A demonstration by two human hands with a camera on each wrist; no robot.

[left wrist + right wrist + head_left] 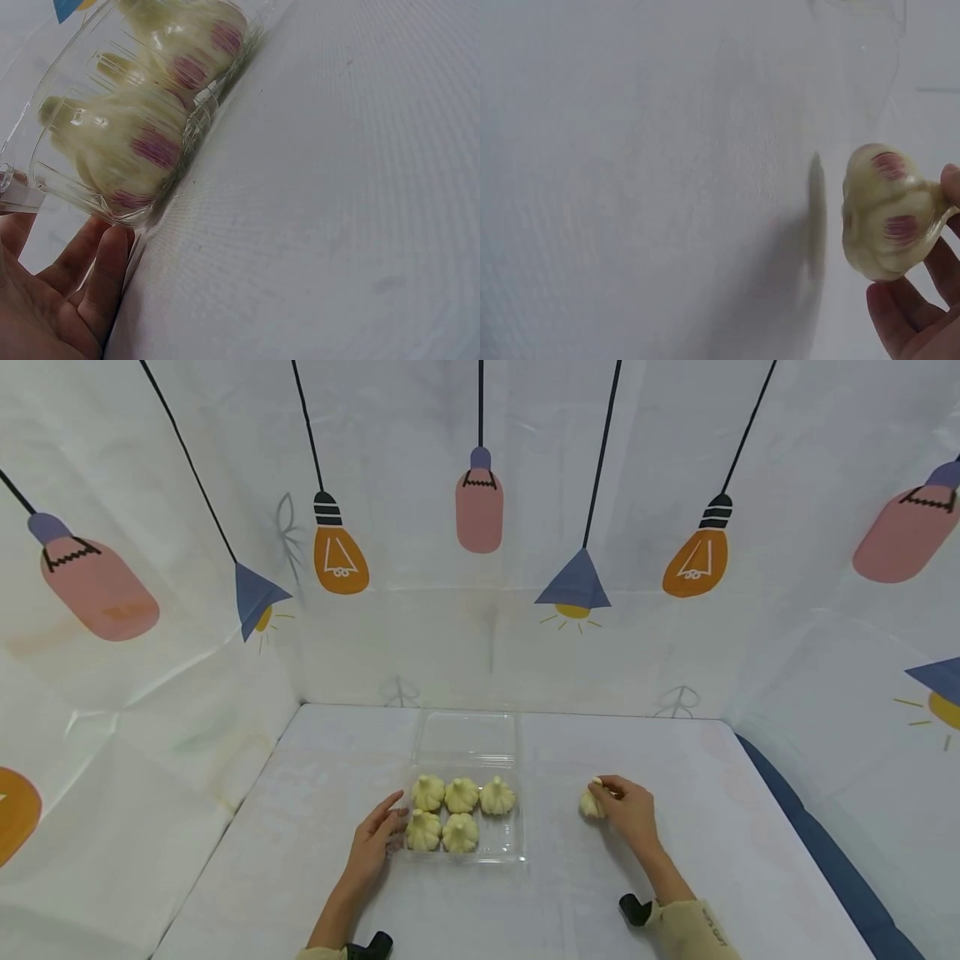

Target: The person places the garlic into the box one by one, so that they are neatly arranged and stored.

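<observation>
A clear plastic box [501, 846] lies with its lid [467, 737] folded back, and several pale garlic bulbs [460, 833] sit in it in two rows. The front right part of the box shows bare plastic. My left hand [372, 841] is at the box's left side, its fingers extended and touching the wall near a corner. In the left wrist view, purple patches mark the bulbs [124, 142] behind the clear wall. To the right of the box, my right hand [632, 812] pinches another garlic bulb [889, 214] by its stem, held just above the table with a shadow beside it.
The white table [577, 902] reaches back to a white sheet wall [420, 635] printed with hanging lamps. Dark blue padding [825, 852] runs along the right table edge. Black wrist cameras [635, 910] sit at both sleeves.
</observation>
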